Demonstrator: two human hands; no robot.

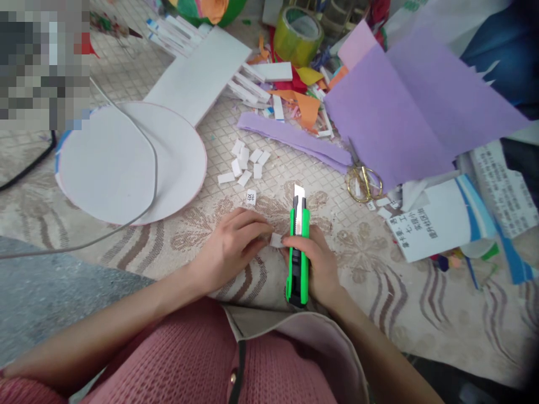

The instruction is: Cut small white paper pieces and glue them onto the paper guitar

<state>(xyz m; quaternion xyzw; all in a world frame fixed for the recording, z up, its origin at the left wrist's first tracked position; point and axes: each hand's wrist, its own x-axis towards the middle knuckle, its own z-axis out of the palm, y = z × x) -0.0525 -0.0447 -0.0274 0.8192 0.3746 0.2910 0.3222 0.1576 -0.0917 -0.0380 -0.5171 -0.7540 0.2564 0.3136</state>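
Observation:
My right hand (322, 264) is wrapped round a green and black utility knife (299, 258), its blade out and pointing away from me. The thumb and fingertips of that same hand also pinch a small white paper piece (277, 240). Close on the left, my left hand (236, 241) has its thumb and fingers drawn together at the edge of this piece; what they grip is too small to make out. Just beyond lies a small white square with a printed character (251, 197). Farther off are several blank white pieces (243, 157) in a loose group.
At left lies a white oval board (105, 168), crossed by a grey cable (156, 168). Gold-handled scissors (364, 184) touch purple sheets (391, 112) at right. Beyond are a purple strip (295, 140), colourful scraps (306, 109), and a yellow tape roll (298, 36). Printed paper (438, 219) lies right.

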